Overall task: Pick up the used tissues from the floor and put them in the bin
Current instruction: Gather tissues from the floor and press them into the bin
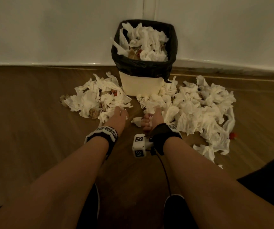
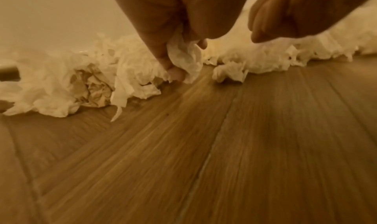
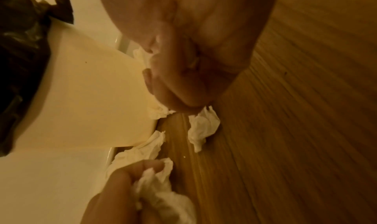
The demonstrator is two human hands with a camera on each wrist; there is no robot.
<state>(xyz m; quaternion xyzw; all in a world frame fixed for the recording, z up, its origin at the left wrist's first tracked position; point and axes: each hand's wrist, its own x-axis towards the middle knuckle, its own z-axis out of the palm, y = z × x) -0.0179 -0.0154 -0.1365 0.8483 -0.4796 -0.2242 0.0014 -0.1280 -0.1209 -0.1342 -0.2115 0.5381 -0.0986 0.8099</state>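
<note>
A cream bin (image 1: 141,85) with a black liner (image 1: 142,66) stands against the wall, heaped with crumpled tissues. White tissues lie on the wooden floor in a left pile (image 1: 90,100) and a larger right pile (image 1: 199,109). My left hand (image 1: 121,113) is low at the left pile's near edge and pinches a crumpled tissue (image 2: 185,58) just above the floor. My right hand (image 1: 149,119) is beside it in front of the bin (image 3: 91,98), fingers curled, with tissue edges poking out around them. A small loose tissue (image 3: 202,127) lies under it.
The white wall and skirting board run behind the bin. A small red scrap (image 1: 232,135) lies at the right pile's outer edge. Brownish soiled paper (image 1: 93,113) sits in the left pile. My dark shoes (image 1: 174,205) stand on bare floor near the bottom.
</note>
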